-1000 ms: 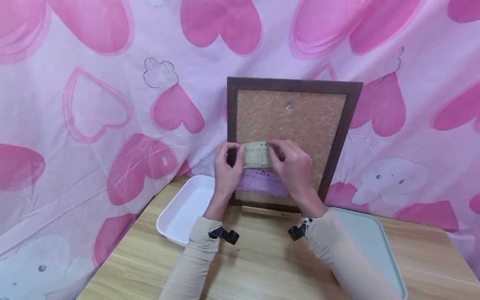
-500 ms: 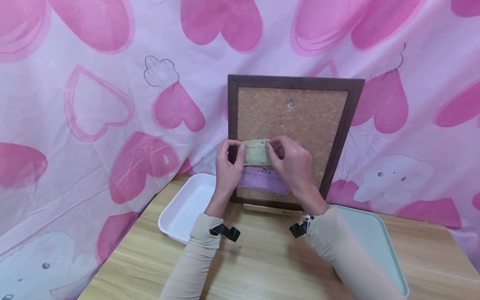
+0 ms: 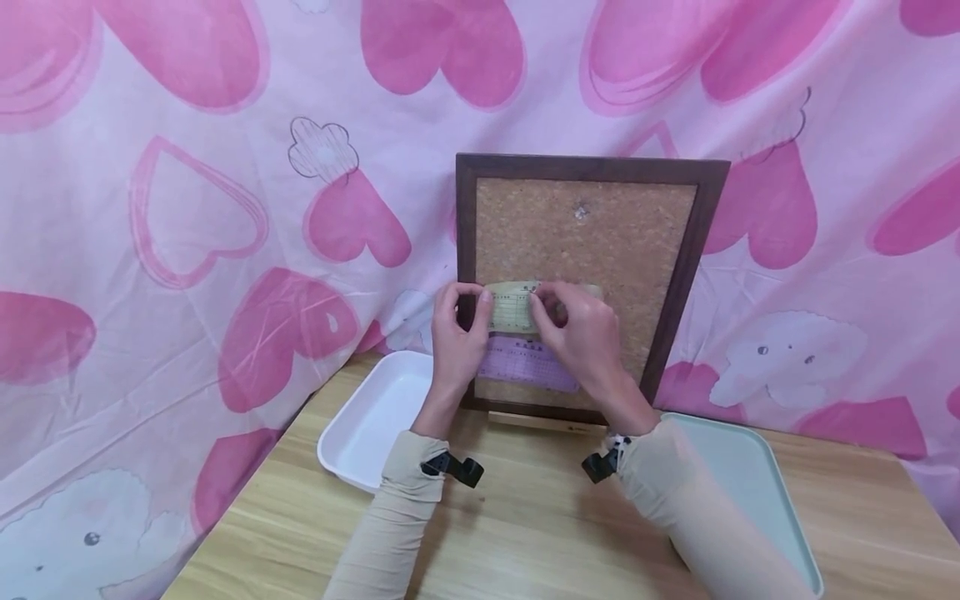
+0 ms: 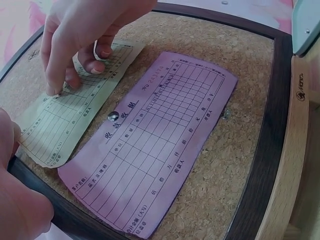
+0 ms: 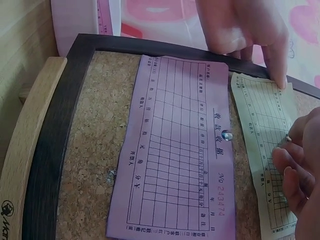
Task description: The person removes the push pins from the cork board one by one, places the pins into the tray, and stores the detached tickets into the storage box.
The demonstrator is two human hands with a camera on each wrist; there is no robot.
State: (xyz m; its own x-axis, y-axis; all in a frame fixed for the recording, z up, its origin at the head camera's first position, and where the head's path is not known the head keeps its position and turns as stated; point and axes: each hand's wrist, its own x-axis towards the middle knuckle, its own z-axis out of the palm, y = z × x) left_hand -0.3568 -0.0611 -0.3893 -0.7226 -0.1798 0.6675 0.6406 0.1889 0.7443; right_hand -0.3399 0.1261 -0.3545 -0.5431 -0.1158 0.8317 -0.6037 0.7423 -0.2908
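The left hand (image 3: 456, 333) holds the left end of a yellow slip (image 3: 512, 307), its forefinger laid straight on the slip's edge and pressing it flat to a cork board (image 3: 600, 242), the other fingers bent over the board's dark frame; the fingers pinch nothing. The right hand (image 3: 577, 329) has its fingertips (image 4: 102, 50) curled down onto the middle of the same slip, and whether they nip something small against the paper I cannot tell. The yellow slip lies flat between the 2 hands, on the cork. Just below both hands a purple slip (image 5: 180, 150) is fixed to the cork by 1 pin (image 5: 226, 135) through its heading, its upper edge just beside the yellow slip. Above the right hand another pin (image 3: 579, 212) sits alone in the cork. Below the left wrist stands a white tray (image 3: 367, 425); under the right forearm lies a pale green tray (image 3: 750, 475), both on the wooden table (image 3: 525, 533)
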